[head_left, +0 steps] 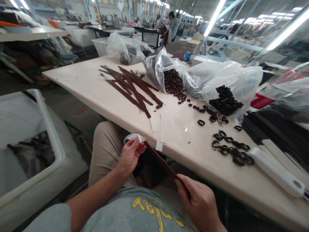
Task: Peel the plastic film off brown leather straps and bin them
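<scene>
Gray shirt [116, 209] foremost, the right hand [199, 197] grips a brown strip [160, 158]; the left hand [131, 155] pinches its far end with white film [131, 137], apparently holding it straight.

Between my left hand [131, 154] and my right hand [198, 197] I note a strap [161, 159] of matt, cloth-like finish; beyond them, a smooth tabletop [177, 130] with a light gloss, crinkled translucent plastic bags [249, 75], and shiny plastic-looking rings [238, 160].
</scene>
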Action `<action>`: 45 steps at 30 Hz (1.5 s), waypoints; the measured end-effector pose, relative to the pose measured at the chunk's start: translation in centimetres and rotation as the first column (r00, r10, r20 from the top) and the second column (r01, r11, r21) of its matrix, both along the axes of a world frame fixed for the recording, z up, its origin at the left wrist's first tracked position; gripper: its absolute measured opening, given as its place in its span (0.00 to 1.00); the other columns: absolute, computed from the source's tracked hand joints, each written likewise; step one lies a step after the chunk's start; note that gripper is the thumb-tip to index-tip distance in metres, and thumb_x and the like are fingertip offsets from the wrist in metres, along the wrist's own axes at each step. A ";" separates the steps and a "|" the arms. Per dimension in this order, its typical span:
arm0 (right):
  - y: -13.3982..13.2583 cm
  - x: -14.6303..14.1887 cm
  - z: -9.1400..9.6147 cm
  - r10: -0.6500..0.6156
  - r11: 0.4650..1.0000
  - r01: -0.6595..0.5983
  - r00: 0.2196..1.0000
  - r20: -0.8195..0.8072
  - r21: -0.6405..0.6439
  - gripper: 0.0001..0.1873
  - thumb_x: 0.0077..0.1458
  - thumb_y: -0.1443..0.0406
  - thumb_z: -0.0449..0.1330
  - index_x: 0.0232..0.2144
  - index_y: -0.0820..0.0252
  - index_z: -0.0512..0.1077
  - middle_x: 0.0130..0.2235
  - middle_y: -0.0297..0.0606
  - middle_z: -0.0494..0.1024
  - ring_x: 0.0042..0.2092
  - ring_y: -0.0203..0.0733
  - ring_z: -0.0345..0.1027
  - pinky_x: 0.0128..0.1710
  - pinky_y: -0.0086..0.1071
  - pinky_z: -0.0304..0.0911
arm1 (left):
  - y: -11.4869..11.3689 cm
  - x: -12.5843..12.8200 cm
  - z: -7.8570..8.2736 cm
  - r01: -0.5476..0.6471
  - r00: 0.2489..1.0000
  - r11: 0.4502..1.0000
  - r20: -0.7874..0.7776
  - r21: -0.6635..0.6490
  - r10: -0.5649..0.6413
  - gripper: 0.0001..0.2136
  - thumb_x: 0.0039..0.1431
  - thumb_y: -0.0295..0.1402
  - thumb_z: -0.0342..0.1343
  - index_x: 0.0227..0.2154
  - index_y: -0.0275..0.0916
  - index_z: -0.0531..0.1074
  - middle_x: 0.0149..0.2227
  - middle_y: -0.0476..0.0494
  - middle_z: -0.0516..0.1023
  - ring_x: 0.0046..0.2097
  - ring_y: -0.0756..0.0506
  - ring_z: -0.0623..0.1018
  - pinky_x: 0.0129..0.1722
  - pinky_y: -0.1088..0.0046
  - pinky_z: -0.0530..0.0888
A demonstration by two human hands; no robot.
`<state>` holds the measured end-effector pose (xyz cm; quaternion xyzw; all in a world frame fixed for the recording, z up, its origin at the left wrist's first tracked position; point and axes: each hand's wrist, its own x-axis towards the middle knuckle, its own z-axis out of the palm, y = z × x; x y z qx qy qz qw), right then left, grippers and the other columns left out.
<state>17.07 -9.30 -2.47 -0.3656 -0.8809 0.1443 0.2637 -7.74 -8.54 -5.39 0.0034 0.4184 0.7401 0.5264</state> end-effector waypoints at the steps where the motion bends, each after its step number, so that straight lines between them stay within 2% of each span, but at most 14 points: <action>1: -0.1 -0.1 0.0 0.004 1.000 -0.004 1.000 0.001 0.027 0.12 0.66 0.65 0.52 0.39 0.59 0.76 0.31 0.38 0.83 0.27 0.40 0.76 0.28 0.31 0.65 | 0.0 0.1 0.0 0.006 1.000 1.000 -0.009 0.010 -0.006 0.11 0.44 0.30 0.72 0.30 0.34 0.78 0.33 0.44 0.83 0.32 0.50 0.81 0.31 0.79 0.79; 5: -0.1 -0.5 0.1 0.017 0.992 -0.014 1.000 -0.024 0.127 0.12 0.67 0.65 0.52 0.38 0.61 0.75 0.26 0.35 0.80 0.22 0.37 0.71 0.24 0.31 0.59 | -0.1 0.4 -0.1 0.027 0.999 1.000 -0.033 0.012 -0.026 0.16 0.37 0.34 0.76 0.29 0.34 0.78 0.32 0.45 0.83 0.32 0.50 0.81 0.31 0.80 0.79; 10: 0.1 -0.5 -0.2 0.016 0.994 -0.011 0.999 -0.052 0.111 0.10 0.66 0.66 0.53 0.39 0.62 0.75 0.29 0.36 0.81 0.25 0.37 0.73 0.27 0.30 0.59 | -0.6 0.5 -0.2 0.049 0.998 0.998 -0.038 -0.050 -0.051 0.18 0.32 0.36 0.77 0.26 0.35 0.78 0.26 0.50 0.80 0.26 0.53 0.78 0.26 0.81 0.77; 14: 0.1 -1.5 -0.6 0.030 0.995 -0.037 0.997 -0.072 -0.096 0.10 0.66 0.65 0.53 0.38 0.61 0.75 0.28 0.34 0.79 0.25 0.36 0.72 0.28 0.29 0.58 | -2.3 1.8 -0.4 0.217 0.975 0.973 -0.034 -0.079 -0.220 0.17 0.33 0.36 0.77 0.27 0.34 0.78 0.26 0.49 0.79 0.24 0.54 0.75 0.25 0.81 0.74; 17: 0.4 -3.4 -0.6 0.031 0.950 -0.054 0.996 -0.079 -0.308 0.13 0.66 0.63 0.52 0.33 0.59 0.74 0.26 0.34 0.77 0.26 0.37 0.70 0.27 0.29 0.56 | -3.7 3.4 -0.6 0.385 0.920 0.918 -0.033 -0.089 -0.389 0.16 0.37 0.35 0.75 0.28 0.32 0.79 0.24 0.47 0.79 0.24 0.54 0.74 0.25 0.82 0.72; 20: 1.1 -4.1 -0.3 0.029 0.841 -0.080 0.994 -0.103 -0.535 0.14 0.65 0.60 0.52 0.33 0.59 0.74 0.26 0.34 0.75 0.27 0.38 0.68 0.27 0.28 0.57 | -3.9 3.5 -0.7 0.422 0.904 0.901 -0.024 -0.102 -0.426 0.15 0.40 0.34 0.74 0.29 0.31 0.80 0.24 0.47 0.78 0.24 0.55 0.73 0.24 0.83 0.71; 24: 2.2 -0.5 0.0 0.027 0.504 -0.148 0.987 -0.156 -0.851 0.16 0.65 0.53 0.53 0.37 0.59 0.71 0.24 0.30 0.72 0.25 0.36 0.65 0.26 0.27 0.60 | -2.5 0.5 -0.6 0.217 0.976 0.969 0.012 -0.120 -0.217 0.17 0.34 0.34 0.76 0.29 0.33 0.80 0.27 0.48 0.80 0.23 0.55 0.74 0.24 0.81 0.73; 26: 2.4 1.7 -0.1 -0.006 0.421 -0.095 0.994 -0.108 -0.902 0.20 0.64 0.50 0.52 0.30 0.59 0.67 0.22 0.29 0.69 0.22 0.34 0.61 0.23 0.26 0.58 | -2.1 -0.6 -0.7 0.135 0.991 0.982 0.024 -0.135 -0.133 0.18 0.30 0.33 0.77 0.26 0.34 0.79 0.26 0.49 0.80 0.23 0.54 0.74 0.25 0.81 0.74; 29: 2.2 2.4 -0.4 -0.048 0.458 -0.006 0.998 -0.031 -0.889 0.22 0.65 0.50 0.51 0.26 0.58 0.65 0.19 0.28 0.66 0.20 0.33 0.57 0.20 0.26 0.54 | -2.6 0.6 -1.1 0.237 0.972 0.961 0.027 -0.145 -0.235 0.17 0.33 0.33 0.77 0.28 0.34 0.79 0.28 0.47 0.80 0.25 0.53 0.75 0.26 0.79 0.75; 32: 1.8 -0.2 -0.6 -0.032 0.550 -0.018 0.999 -0.042 -0.835 0.20 0.65 0.52 0.52 0.27 0.58 0.67 0.20 0.29 0.67 0.22 0.33 0.59 0.21 0.26 0.55 | -3.8 3.6 -1.4 0.461 0.887 0.878 0.042 -0.125 -0.460 0.15 0.38 0.35 0.75 0.28 0.31 0.80 0.24 0.46 0.78 0.24 0.53 0.74 0.24 0.81 0.71; 34: 1.8 -2.0 -0.6 -0.020 0.579 -0.053 0.997 -0.079 -0.813 0.18 0.65 0.54 0.52 0.28 0.58 0.69 0.21 0.29 0.68 0.23 0.34 0.61 0.23 0.27 0.56 | -4.1 4.8 -1.4 0.522 0.852 0.845 0.038 -0.114 -0.521 0.14 0.39 0.34 0.74 0.26 0.30 0.79 0.21 0.47 0.76 0.23 0.53 0.72 0.22 0.81 0.69; 37: 2.2 -2.1 -0.4 0.013 0.557 -0.114 0.992 -0.129 -0.823 0.16 0.65 0.55 0.53 0.31 0.59 0.70 0.24 0.30 0.70 0.25 0.35 0.64 0.26 0.27 0.59 | -3.5 3.8 -1.1 0.403 0.915 0.906 0.037 -0.128 -0.402 0.14 0.38 0.31 0.74 0.27 0.31 0.79 0.24 0.47 0.78 0.23 0.54 0.73 0.24 0.81 0.71; 42: 2.4 3.4 0.1 0.005 0.457 -0.044 0.999 -0.047 -0.888 0.19 0.65 0.53 0.52 0.27 0.58 0.66 0.24 0.30 0.69 0.25 0.35 0.64 0.27 0.27 0.60 | -2.0 -0.4 -1.3 0.179 0.984 0.966 0.059 -0.186 -0.171 0.10 0.41 0.27 0.72 0.26 0.35 0.76 0.24 0.52 0.77 0.22 0.55 0.74 0.24 0.82 0.74; 45: 1.7 5.2 0.8 -0.028 0.541 0.075 0.997 0.071 -0.837 0.20 0.66 0.53 0.50 0.25 0.57 0.65 0.21 0.29 0.67 0.23 0.35 0.61 0.25 0.28 0.57 | -2.1 -0.2 -1.6 0.212 0.977 0.958 0.070 -0.193 -0.203 0.10 0.43 0.26 0.72 0.26 0.34 0.75 0.24 0.52 0.77 0.23 0.54 0.75 0.25 0.81 0.75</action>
